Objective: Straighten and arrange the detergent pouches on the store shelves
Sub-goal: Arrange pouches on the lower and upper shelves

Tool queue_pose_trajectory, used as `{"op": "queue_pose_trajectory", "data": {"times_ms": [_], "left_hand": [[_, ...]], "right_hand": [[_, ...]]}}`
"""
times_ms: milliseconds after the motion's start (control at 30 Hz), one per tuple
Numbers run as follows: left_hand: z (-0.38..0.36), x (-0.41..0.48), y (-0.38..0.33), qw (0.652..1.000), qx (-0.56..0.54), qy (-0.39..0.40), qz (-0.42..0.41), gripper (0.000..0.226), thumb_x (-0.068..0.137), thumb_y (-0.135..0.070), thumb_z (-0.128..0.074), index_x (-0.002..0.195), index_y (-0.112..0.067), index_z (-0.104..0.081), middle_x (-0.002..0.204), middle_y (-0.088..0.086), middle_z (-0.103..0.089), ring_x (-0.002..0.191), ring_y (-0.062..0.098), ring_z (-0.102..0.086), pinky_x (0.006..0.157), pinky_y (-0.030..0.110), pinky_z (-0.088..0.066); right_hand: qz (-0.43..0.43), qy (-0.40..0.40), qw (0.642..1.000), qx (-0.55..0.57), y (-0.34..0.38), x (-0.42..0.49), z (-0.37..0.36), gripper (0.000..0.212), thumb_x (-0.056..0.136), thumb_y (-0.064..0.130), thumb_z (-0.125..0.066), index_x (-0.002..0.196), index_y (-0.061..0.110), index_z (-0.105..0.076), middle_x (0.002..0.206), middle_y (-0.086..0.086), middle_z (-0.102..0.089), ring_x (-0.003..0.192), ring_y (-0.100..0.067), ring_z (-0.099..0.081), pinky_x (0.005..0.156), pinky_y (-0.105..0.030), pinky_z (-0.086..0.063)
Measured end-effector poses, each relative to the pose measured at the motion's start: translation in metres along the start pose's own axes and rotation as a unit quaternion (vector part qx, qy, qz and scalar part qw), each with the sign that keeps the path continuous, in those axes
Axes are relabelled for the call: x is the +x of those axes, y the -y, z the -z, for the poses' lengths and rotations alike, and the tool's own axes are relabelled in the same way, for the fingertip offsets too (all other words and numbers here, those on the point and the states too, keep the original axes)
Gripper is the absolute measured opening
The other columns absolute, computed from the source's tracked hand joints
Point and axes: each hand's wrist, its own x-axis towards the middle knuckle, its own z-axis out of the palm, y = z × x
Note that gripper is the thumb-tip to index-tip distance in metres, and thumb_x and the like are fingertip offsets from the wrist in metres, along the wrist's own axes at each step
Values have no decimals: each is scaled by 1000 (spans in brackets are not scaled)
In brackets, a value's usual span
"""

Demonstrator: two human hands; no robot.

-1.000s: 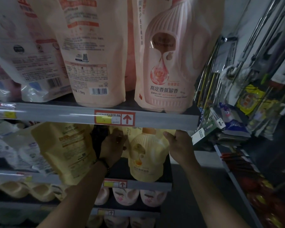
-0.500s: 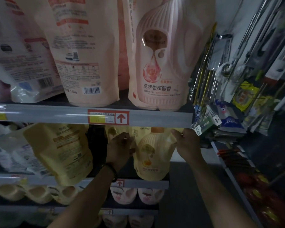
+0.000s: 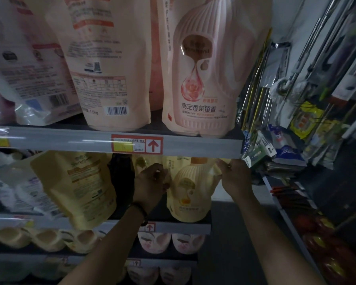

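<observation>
A yellow detergent pouch (image 3: 190, 194) with a bottle picture stands upright on the second shelf (image 3: 179, 225), near its right end. My left hand (image 3: 150, 187) pinches its upper left edge and my right hand (image 3: 234, 177) pinches its upper right corner, just under the upper shelf rail (image 3: 70, 140). A second yellow pouch (image 3: 78, 186) leans tilted to the left of my left hand, its back label facing out. Pink pouches (image 3: 201, 79) stand on the shelf above, one (image 3: 103, 68) turned back to front.
White pouches (image 3: 14, 79) fill the far left of both shelves. Lower shelves hold pink (image 3: 171, 241) and cream pouches (image 3: 45, 237). To the right, a rack of hanging tools and packets (image 3: 286, 145) crowds the shelf end, above a dark aisle floor (image 3: 234, 243).
Both hands have lifted and drawn the yellow pouch slightly right, holding it upright by its top corners. The view has shifted a little closer and leftward.
</observation>
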Motion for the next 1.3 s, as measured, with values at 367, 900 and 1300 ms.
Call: {"op": "queue_pose_trajectory", "data": {"times_ms": [367, 900, 1300], "left_hand": [[-2, -8, 4, 998, -60, 10, 13, 13, 104, -9, -64, 97, 2, -66, 97, 22, -73, 88, 42, -75, 69, 34, -64], [6, -17, 8, 999, 3, 35, -14, 14, 105, -17, -64, 93, -13, -70, 95, 11, -77, 85, 24, -80, 71, 32, -65], [8, -14, 13, 998, 48, 21, -37, 14, 107, -20, -62, 96, -23, -70, 102, 4, -77, 90, 20, -79, 76, 39, -66]], "right_hand": [[19, 20, 1000, 1, 0, -10, 4, 24, 103, 20, -68, 79, 17, -70, 71, 13, -67, 72, -9, -68, 72, -31, -47], [3, 32, 997, 69, -6, -27, 12, 23, 90, 57, -57, 97, 37, -67, 90, 7, -75, 92, -22, -75, 84, -59, -60], [-51, 54, 996, 56, -7, -39, 2, 17, 95, 40, -62, 104, 26, -64, 90, 4, -72, 88, -17, -71, 83, -51, -59]]}}
